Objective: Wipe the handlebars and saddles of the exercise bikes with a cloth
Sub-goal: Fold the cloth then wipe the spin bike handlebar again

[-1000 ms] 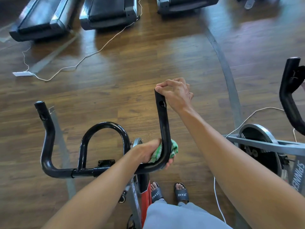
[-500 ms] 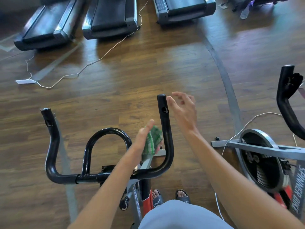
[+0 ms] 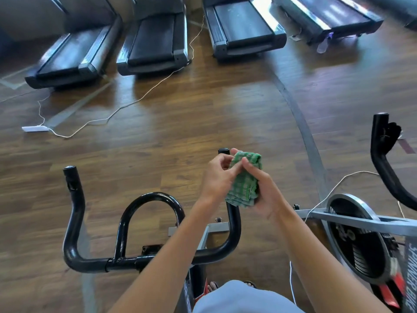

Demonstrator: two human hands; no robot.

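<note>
A folded green cloth point(image 3: 244, 179) is held between both hands above the right horn of the black handlebars point(image 3: 74, 233), apparently clear of the bar, though contact is hard to judge. It is pinched on its left edge by the curled fingers of the left hand point(image 3: 217, 177) and cupped from the right by the right hand point(image 3: 262, 188). A second bike's flywheel point(image 3: 354, 238) is seen at the near right, and treadmills point(image 3: 155, 39) are lined up along the far side.

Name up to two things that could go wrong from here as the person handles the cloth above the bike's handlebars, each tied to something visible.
1. Both the left hand and right hand are on the green cloth, neither on the handlebars; it could slip and drop to the floor.
2. A white cable trails beside the bike; stepping to the next bike could snag it.
</note>
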